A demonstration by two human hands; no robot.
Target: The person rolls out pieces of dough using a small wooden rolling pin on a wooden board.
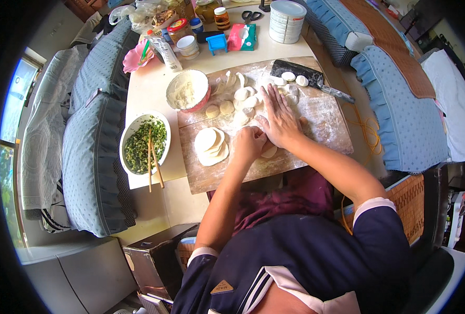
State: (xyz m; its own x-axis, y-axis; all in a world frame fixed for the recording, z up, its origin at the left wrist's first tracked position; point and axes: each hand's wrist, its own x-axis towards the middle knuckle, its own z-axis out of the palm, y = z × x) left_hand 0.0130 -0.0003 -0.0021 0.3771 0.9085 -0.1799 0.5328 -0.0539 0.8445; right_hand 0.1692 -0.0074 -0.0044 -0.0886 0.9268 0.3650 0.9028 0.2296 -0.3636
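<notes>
My left hand is curled, with its thumb and fingers at the edge of a dough wrapper that is partly hidden under my right wrist. Flat and floury, my right hand extends over the wooden board. A short brown end sticks out beside its palm, perhaps of a rolling pin; the rest is covered. Left of my hands lies a stack of round dough wrappers. Several floured dough pieces are scattered beyond my fingertips, and two flattened dough discs sit nearer the bowl.
A cleaver lies at the board's far right with dough pieces on it. Left stand a flour bowl and a bowl of chopped green filling with chopsticks. Jars, scissors and a large tin stand behind.
</notes>
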